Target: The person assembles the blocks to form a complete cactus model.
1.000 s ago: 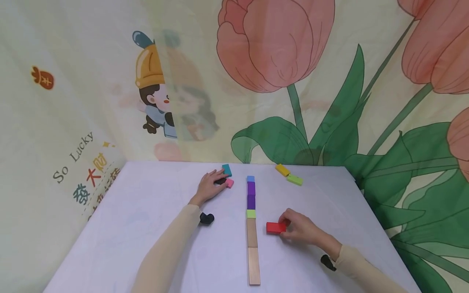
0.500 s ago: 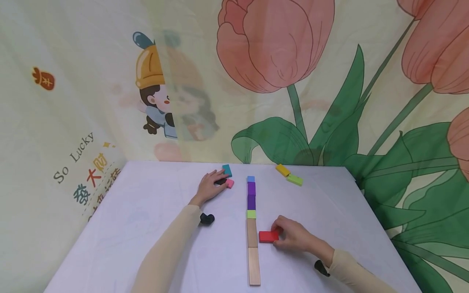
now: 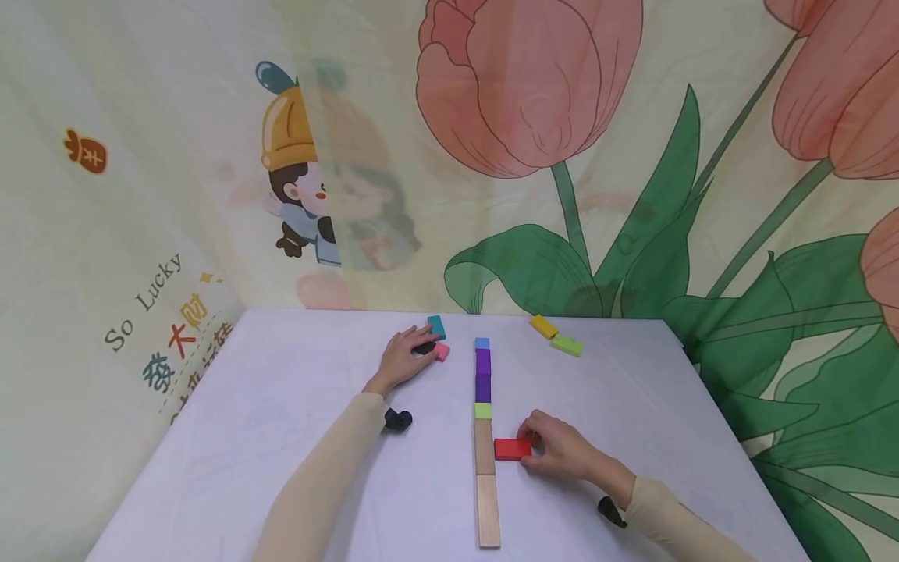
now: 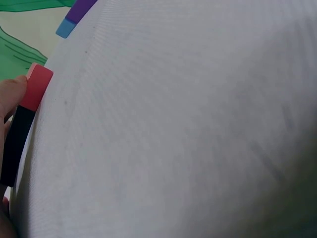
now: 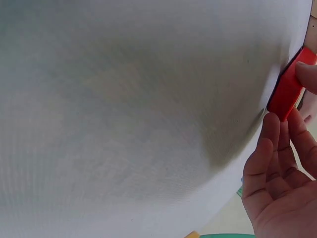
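Between the thumb and fingers of my right hand a red block is pinched, lying crosswise with its left end at the side of a column of blocks. The right wrist view shows the thumb on one side of the red block. That column has two plain wooden blocks, a light green block, purple blocks and a blue one. My left hand rests over a black block beside a pink block, its fingertips at a teal block.
A yellow block and a lime green block lie at the back right of the white-covered table. A patterned cloth hangs behind the table. Dark wrist devices show near both sleeves.
My right hand has moved left and slightly toward the table's front with the red block, bringing its end up to the wooden block's side. The left hand stays where it was.
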The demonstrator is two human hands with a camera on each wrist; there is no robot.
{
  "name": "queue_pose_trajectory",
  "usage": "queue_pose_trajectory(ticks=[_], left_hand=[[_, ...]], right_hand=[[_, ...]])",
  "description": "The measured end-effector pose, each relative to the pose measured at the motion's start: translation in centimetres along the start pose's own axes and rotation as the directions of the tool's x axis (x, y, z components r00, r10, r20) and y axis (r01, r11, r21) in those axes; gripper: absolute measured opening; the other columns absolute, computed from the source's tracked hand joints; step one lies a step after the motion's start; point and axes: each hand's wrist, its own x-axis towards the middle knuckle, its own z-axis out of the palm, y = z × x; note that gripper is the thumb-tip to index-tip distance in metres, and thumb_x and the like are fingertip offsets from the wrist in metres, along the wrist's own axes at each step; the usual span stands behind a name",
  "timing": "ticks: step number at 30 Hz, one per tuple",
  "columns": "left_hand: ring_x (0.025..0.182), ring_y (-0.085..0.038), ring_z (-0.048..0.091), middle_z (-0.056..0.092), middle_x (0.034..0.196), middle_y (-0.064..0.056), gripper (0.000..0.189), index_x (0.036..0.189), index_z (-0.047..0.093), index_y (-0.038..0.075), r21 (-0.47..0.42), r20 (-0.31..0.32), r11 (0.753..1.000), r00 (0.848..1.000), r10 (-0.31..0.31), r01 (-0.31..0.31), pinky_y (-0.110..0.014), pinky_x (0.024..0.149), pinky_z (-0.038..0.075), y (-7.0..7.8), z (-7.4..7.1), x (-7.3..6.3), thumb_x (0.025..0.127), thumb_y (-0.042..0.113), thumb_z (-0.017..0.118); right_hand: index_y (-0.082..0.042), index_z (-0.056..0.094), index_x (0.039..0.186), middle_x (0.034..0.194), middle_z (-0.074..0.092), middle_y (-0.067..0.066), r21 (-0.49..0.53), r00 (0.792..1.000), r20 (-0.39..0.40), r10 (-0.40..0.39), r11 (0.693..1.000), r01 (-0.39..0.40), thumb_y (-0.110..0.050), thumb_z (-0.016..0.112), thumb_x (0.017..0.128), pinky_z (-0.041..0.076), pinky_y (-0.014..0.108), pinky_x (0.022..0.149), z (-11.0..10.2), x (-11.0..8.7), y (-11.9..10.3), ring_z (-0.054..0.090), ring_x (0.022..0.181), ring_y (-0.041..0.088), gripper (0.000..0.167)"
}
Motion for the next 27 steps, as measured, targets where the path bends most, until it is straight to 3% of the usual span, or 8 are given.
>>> queue_pose_trajectory(ticks=[12,18,21,27], left_hand=[[0.143,-0.037,0.033,0.045,0.151,-0.007,0.045,0.135,0.062,0.015,0.0,0.007,1.0,1.0,-0.004,0.004,-0.06,0.116,0.014,-0.1,0.1,0.0,0.093,0.032,0.065],[0.143,-0.037,0.033,0.045,0.151,-0.007,0.045,0.135,0.063,0.015,-0.005,0.002,1.0,1.0,-0.006,0.006,-0.061,0.116,0.015,-0.1,0.1,0.1,0.093,0.032,0.066],[0.143,-0.037,0.033,0.045,0.151,-0.007,0.045,0.135,0.063,0.015,-0.009,-0.002,1.0,1.0,-0.009,0.009,-0.061,0.116,0.014,0.0,0.1,0.0,0.093,0.032,0.066],[0.143,-0.037,0.032,0.045,0.152,-0.008,0.046,0.136,0.062,0.014,-0.002,0.005,1.0,1.0,-0.004,0.004,-0.061,0.116,0.013,0.0,0.0,0.0,0.093,0.031,0.065]], right_hand=[[-0.016,0.065,0.099,0.088,0.053,-0.009,-0.009,1.0,-0.01,0.028,1.0,-0.028,-0.018,0.085,0.074,0.052,0.023,0.07,0.1,0.3,-0.4,0.054,0.082,0.01,0.032],[-0.016,0.066,0.1,0.09,0.053,-0.008,0.01,0.996,-0.024,0.092,0.996,-0.091,-0.028,0.086,0.075,0.051,0.023,0.069,0.0,0.7,-0.3,0.054,0.083,0.01,0.034],[-0.016,0.066,0.1,0.091,0.054,-0.008,0.037,0.989,-0.051,0.139,0.99,-0.137,-0.029,0.083,0.079,0.051,0.022,0.067,-0.4,1.3,0.0,0.054,0.083,0.01,0.03],[-0.013,0.069,0.098,0.092,0.057,-0.003,0.062,0.966,-0.151,0.208,0.978,-0.201,-0.017,0.077,0.086,0.051,0.024,0.067,-1.6,3.6,1.6,0.055,0.082,0.011,0.015]])
